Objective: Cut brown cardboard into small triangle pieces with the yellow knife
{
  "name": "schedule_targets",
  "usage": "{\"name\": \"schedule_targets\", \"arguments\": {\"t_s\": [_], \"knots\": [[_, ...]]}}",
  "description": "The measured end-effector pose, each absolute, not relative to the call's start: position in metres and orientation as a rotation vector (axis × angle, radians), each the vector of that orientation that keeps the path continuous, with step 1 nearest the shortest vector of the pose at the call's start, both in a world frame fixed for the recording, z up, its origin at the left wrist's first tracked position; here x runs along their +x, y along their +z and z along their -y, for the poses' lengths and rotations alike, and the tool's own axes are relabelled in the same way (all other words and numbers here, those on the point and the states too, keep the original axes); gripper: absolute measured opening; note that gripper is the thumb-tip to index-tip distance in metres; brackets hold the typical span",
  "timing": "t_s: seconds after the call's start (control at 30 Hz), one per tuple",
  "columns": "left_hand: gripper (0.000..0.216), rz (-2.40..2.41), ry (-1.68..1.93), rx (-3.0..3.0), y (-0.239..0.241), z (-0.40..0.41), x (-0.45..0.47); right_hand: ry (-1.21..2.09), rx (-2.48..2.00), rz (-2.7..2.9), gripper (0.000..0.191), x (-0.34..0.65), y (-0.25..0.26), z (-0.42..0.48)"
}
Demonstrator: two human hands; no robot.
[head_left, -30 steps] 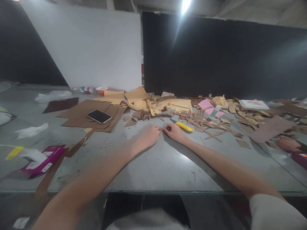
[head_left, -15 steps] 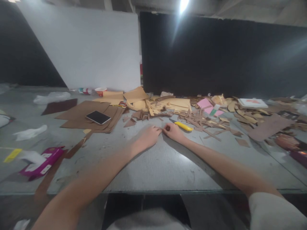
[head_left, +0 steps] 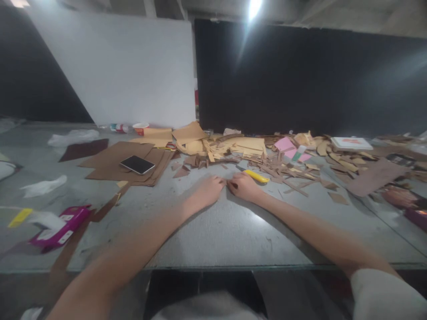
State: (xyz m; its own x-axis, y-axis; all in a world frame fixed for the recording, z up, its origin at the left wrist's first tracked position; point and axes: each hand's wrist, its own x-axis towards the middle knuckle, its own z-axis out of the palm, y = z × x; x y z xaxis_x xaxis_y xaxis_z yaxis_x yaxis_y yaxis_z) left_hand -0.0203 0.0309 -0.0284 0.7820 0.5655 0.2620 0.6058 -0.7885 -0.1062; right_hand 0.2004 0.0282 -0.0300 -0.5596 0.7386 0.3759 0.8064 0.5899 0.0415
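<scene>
Both of my arms reach forward over a grey table (head_left: pixel 230 231). My left hand (head_left: pixel 207 190) and my right hand (head_left: pixel 245 186) rest on the tabletop with their fingertips meeting. Each hand is curled in a pinch on something small that I cannot make out. A yellow utility knife (head_left: pixel 256 176) lies on the table just beyond my right hand, not touched. Brown and tan cardboard scraps (head_left: pixel 283 171) are strewn behind the knife.
A black phone (head_left: pixel 137 164) lies on flat brown cardboard sheets (head_left: pixel 110 162) at the left. A magenta box (head_left: pixel 56 226) sits near the left front edge. Pink paper (head_left: pixel 289 149), a white box (head_left: pixel 352 143), a red cup (head_left: pixel 140 127) and crumpled white tissues (head_left: pixel 43 186) lie around.
My hands have stayed together at the same spot. The view has shifted slightly.
</scene>
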Motion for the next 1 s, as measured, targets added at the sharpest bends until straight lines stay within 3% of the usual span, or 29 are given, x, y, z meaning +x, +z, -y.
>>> {"name": "schedule_targets", "arguments": {"t_s": [0.33,0.63,1.0], "knots": [[0.04,0.918,-0.365,-2.805,-0.028,-0.031,-0.021,-0.342,-1.111,2.546,0.041,0.207,-0.038,-0.036],[0.043,0.908,-0.419,-2.805,-0.037,-0.041,-0.03,0.139,-0.821,2.51,0.05,0.212,-0.034,-0.036],[0.043,0.903,-0.519,-2.874,-0.034,-0.035,-0.026,0.275,-0.826,2.431,0.053,0.211,-0.033,-0.036]]}}
